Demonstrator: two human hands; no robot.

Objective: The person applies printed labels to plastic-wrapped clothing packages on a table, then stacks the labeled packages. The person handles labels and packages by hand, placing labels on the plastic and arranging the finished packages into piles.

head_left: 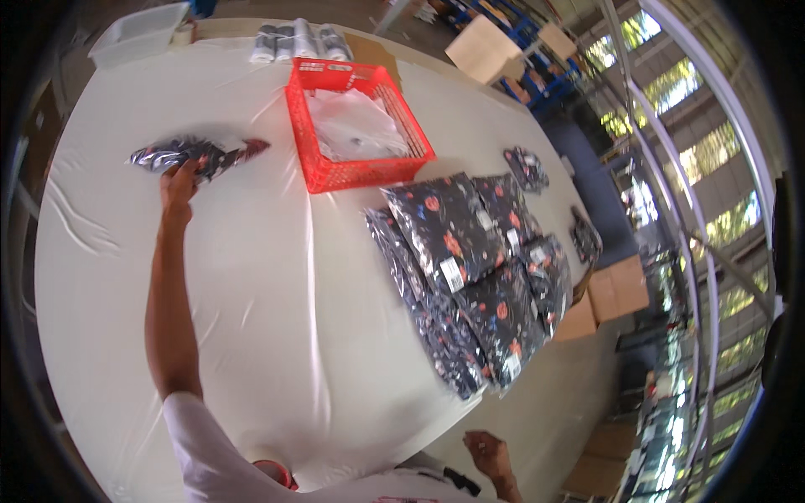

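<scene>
My left hand (180, 180) reaches to the far left of the table and grips a dark floral bagged garment (163, 155) with a glossy wrapper. My right hand (488, 453) is low at the lower edge, off the table's near right corner, with curled fingers; whether it holds anything is too small to make out. Several flat plastic-bagged garments (444, 235), black with red flowers and white labels, lie piled on the right of the white covered table (235, 293). Two smaller floral bundles (524, 168) lie beyond the pile along the right side.
A red plastic crate (314, 180) holding white sheets stands at the far middle. Rolls (293, 42) and a translucent bin (134, 42) line the back edge. Cardboard boxes (616, 293) stand off the right edge. A red round object (277, 469) shows at the near edge.
</scene>
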